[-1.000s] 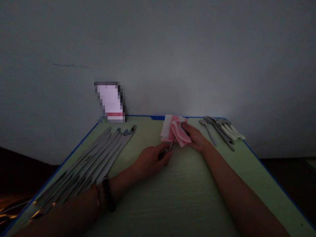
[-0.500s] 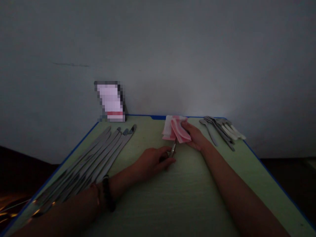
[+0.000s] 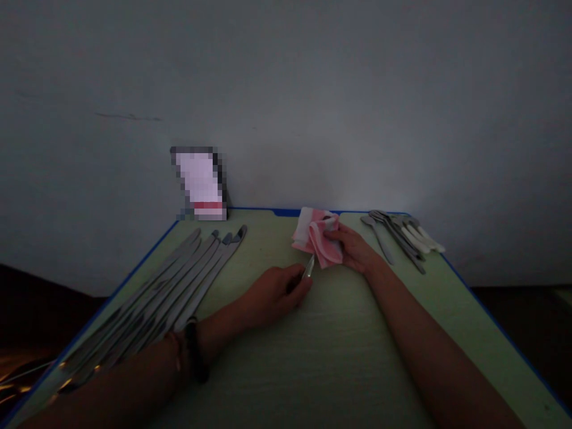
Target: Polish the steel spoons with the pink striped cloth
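Note:
My left hand (image 3: pixel 283 289) pinches the handle of a shiny metal piece of cutlery (image 3: pixel 308 267). Its far end runs into a pink-and-white cloth (image 3: pixel 325 241), which hides what kind of utensil it is. My right hand (image 3: pixel 353 245) grips that cloth from the right, thumb on top, with folds bunched around the utensil. Both hands are just above the table, near its middle.
Several table knives (image 3: pixel 179 277) lie in a fanned row at the left of the green table (image 3: pixel 286 369). Spoons (image 3: pixel 393 229) and white-handled utensils (image 3: pixel 417 237) lie at the back right. A pixelated upright screen (image 3: pixel 201 182) leans against the wall.
The cloth has been rumpled and turned, its front flap now lower. My right fingers have shifted on it. My left hand has moved slightly left with the cutlery.

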Tool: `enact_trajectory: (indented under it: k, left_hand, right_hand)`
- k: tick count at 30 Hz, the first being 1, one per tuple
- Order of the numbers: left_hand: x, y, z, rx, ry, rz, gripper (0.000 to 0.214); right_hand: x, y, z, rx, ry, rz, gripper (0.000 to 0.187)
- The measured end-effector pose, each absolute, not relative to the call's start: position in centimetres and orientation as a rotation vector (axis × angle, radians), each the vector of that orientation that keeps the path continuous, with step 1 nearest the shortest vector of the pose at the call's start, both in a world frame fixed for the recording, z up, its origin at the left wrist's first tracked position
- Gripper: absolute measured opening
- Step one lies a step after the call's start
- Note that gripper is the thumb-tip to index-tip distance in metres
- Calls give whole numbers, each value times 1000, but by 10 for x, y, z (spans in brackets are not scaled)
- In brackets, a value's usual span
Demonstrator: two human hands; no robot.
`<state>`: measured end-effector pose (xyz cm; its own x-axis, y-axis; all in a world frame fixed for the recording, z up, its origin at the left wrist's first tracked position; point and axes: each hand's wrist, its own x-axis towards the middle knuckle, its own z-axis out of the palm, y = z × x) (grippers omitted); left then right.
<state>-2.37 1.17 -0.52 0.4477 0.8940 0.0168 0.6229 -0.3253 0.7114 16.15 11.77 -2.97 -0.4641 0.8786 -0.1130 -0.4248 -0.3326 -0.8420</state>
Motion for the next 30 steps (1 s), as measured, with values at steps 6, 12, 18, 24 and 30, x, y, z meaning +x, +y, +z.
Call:
enact_trajectory:
  k: [6, 12, 18, 24, 30]
  left_hand:
    - [-22, 10, -9, 2194, 1292, 487, 27]
    - [-23, 11, -11, 2217, 1280, 461, 26]
    - [-22, 11, -10, 2216, 1297, 462, 27]
    - [-23, 12, -10, 2182, 1245, 428, 31]
    - [-24, 12, -6, 2028, 1200, 538, 31]
  right_hand:
    - [160, 116, -29, -698, -1030, 1895, 26]
    - [159, 120, -35, -669, -1009, 1898, 30]
    - [156, 121, -34, -666, -888, 1876, 29]
    - [156, 123, -33, -696, -873, 1864, 28]
    - [157, 123, -35, -689, -928, 1802, 29]
